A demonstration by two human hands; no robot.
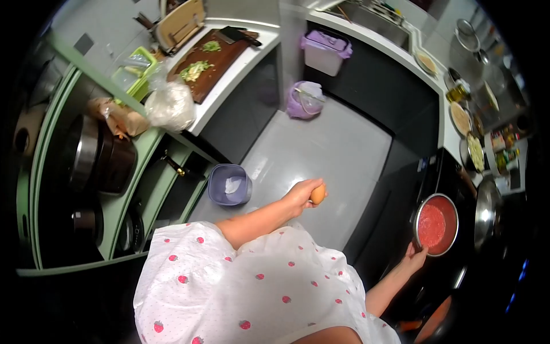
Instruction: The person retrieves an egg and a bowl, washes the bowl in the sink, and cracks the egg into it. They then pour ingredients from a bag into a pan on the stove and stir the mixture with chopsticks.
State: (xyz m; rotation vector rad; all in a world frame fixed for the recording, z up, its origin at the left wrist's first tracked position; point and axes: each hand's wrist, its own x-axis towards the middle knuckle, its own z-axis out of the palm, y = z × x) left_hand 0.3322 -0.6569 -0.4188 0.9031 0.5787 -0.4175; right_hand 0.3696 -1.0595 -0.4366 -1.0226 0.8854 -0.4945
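Note:
My left hand (pixel 303 195) is closed around a brown egg (pixel 318 194), held out over the grey floor in the middle of the view. At the right, my right hand (pixel 415 257) grips the near rim of a round metal bowl (pixel 456 225). Inside that bowl lies a pinkish-red ground mass (pixel 431 225), which looks like minced meat. The bowl is beside the dark stove area, and its underside is hidden.
A brown cutting board (pixel 215 71) with chopped greens and a cleaver (pixel 232 35) lies on the left counter. Below stands a grey bin (pixel 213 186). Purple-lined bins (pixel 305 102) are farther back. A wok (pixel 487 215) is right of the bowl.

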